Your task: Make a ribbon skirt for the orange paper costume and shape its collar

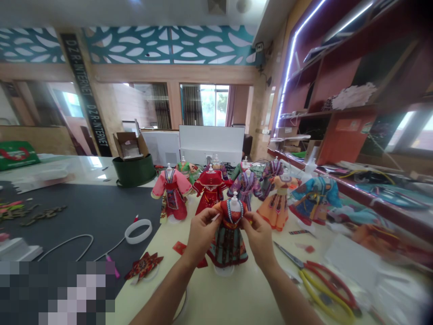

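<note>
1. My left hand (203,235) and right hand (260,239) meet at 12 o'clock. The fingers (214,217) of both are closed in a pinch on the red bodice of a miniature dress (227,241), one hand on either side of its collar.
2. That dress has a teal patterned skirt and a beaded necklace (236,214), and it sits on a small white mannequin stand (223,271) on the cream bench (237,300), directly in front of me.
3. Just past my hands, at 12 o'clock, stands a crowded row of dressed miniature mannequins. The red dress (211,192) and purple dress (244,189) are nearest, with a pink dress (172,194) at 11 o'clock and an orange dress (275,207) and blue dress (316,198) at 1 o'clock.
4. At 4 o'clock lie pliers (324,284) with red and yellow handles.
5. At 9 o'clock, a red embroidered fabric piece (144,266) and a white ring (138,231) sit near a white cable (66,246) on a dark grey mat (84,216).
6. At 11 o'clock, farther off, a cardboard box (130,145) stands on a green round box (133,170).
</note>
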`<act>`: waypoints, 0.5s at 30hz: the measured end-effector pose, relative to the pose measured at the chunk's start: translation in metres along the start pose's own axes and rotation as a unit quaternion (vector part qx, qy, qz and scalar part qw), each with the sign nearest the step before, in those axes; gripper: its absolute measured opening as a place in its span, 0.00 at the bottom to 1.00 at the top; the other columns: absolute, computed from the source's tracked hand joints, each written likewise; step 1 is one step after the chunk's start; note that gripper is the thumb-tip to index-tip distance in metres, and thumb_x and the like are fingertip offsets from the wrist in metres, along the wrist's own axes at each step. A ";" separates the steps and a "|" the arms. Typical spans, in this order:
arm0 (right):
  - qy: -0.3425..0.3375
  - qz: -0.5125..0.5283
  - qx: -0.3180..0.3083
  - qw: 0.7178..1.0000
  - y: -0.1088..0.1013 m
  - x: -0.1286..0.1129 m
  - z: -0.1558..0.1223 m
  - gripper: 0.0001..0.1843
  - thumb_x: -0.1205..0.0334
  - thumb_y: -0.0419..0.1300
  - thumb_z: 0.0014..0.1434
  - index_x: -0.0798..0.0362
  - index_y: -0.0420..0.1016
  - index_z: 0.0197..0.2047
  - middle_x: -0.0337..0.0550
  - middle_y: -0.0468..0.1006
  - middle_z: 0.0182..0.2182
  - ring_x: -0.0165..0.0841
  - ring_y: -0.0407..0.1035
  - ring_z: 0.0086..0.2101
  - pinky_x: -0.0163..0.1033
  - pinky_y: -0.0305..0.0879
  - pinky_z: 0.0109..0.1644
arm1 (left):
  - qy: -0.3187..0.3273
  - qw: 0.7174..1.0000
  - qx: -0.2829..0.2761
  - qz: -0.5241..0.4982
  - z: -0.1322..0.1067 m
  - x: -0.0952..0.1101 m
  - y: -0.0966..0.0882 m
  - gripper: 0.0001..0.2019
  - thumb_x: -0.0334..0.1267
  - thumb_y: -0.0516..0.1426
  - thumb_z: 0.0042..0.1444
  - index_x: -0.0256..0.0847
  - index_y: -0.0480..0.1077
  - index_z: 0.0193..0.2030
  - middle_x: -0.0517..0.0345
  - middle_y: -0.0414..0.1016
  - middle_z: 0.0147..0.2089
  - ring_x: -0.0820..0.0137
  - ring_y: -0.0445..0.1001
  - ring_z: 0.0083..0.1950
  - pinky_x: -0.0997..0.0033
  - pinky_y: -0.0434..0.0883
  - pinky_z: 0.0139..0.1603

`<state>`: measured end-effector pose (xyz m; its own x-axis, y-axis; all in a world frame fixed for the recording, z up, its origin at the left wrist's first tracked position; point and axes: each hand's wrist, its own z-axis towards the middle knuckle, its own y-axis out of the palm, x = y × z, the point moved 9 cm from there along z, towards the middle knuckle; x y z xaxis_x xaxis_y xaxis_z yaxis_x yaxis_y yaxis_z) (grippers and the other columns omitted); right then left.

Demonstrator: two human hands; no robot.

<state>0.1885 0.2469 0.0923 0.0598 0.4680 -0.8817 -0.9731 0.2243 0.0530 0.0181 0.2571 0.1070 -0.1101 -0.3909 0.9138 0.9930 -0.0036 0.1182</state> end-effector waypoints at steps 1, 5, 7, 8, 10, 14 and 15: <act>0.001 0.000 -0.004 1.000 0.001 -0.001 0.000 0.11 0.55 0.60 0.52 0.56 0.73 0.31 0.39 0.74 0.23 0.31 0.67 0.25 0.36 0.65 0.30 | -0.003 1.000 -0.005 0.000 0.000 0.001 0.001 0.08 0.39 0.63 0.45 0.36 0.74 0.28 0.59 0.74 0.26 0.71 0.71 0.29 0.75 0.69 0.32; 0.004 0.005 -0.022 1.000 0.003 -0.002 0.002 0.10 0.56 0.60 0.51 0.56 0.74 0.29 0.37 0.73 0.20 0.31 0.66 0.23 0.36 0.64 0.29 | -0.013 1.000 -0.027 -0.003 0.002 0.002 0.004 0.08 0.39 0.63 0.43 0.36 0.75 0.27 0.58 0.75 0.27 0.69 0.72 0.31 0.73 0.70 0.34; 0.001 0.008 -0.028 1.000 0.005 -0.003 0.003 0.10 0.57 0.60 0.50 0.56 0.74 0.28 0.37 0.73 0.20 0.31 0.65 0.23 0.35 0.64 0.29 | -0.017 0.999 -0.036 -0.007 0.003 0.001 0.006 0.08 0.39 0.63 0.43 0.36 0.75 0.27 0.58 0.75 0.27 0.69 0.72 0.31 0.72 0.70 0.34; -0.002 0.009 -0.031 0.999 0.005 -0.003 0.003 0.09 0.57 0.60 0.50 0.56 0.74 0.28 0.37 0.73 0.21 0.31 0.66 0.24 0.35 0.64 0.30 | -0.018 0.999 -0.039 -0.009 0.004 0.001 0.006 0.08 0.39 0.63 0.43 0.36 0.74 0.27 0.58 0.75 0.27 0.69 0.72 0.30 0.72 0.70 0.34; -0.010 0.014 -0.036 0.999 0.007 -0.005 0.004 0.09 0.58 0.60 0.51 0.55 0.74 0.28 0.38 0.74 0.23 0.32 0.66 0.27 0.35 0.64 0.32 | -0.021 0.999 -0.044 -0.011 0.005 0.000 0.007 0.07 0.38 0.63 0.43 0.35 0.74 0.26 0.58 0.75 0.26 0.70 0.71 0.30 0.73 0.69 0.33; -0.013 0.030 -0.041 0.999 0.009 -0.005 0.005 0.07 0.59 0.60 0.50 0.55 0.75 0.28 0.38 0.74 0.24 0.32 0.66 0.28 0.35 0.63 0.33 | -0.028 0.998 -0.048 -0.013 0.006 -0.001 0.007 0.07 0.37 0.63 0.42 0.36 0.74 0.25 0.59 0.75 0.26 0.71 0.71 0.30 0.74 0.69 0.33; -0.010 0.035 -0.041 0.998 0.010 -0.005 0.005 0.07 0.60 0.61 0.50 0.55 0.75 0.27 0.38 0.74 0.24 0.31 0.66 0.27 0.35 0.63 0.32 | -0.031 0.998 -0.049 -0.013 0.006 -0.001 0.007 0.07 0.37 0.63 0.42 0.36 0.74 0.25 0.60 0.74 0.25 0.71 0.71 0.30 0.74 0.69 0.33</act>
<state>0.1794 0.2508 0.0999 -0.0059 0.4973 -0.8675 -0.9901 0.1190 0.0750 0.0244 0.2630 0.1096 -0.1357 -0.3315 0.9337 0.9888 -0.1047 0.1065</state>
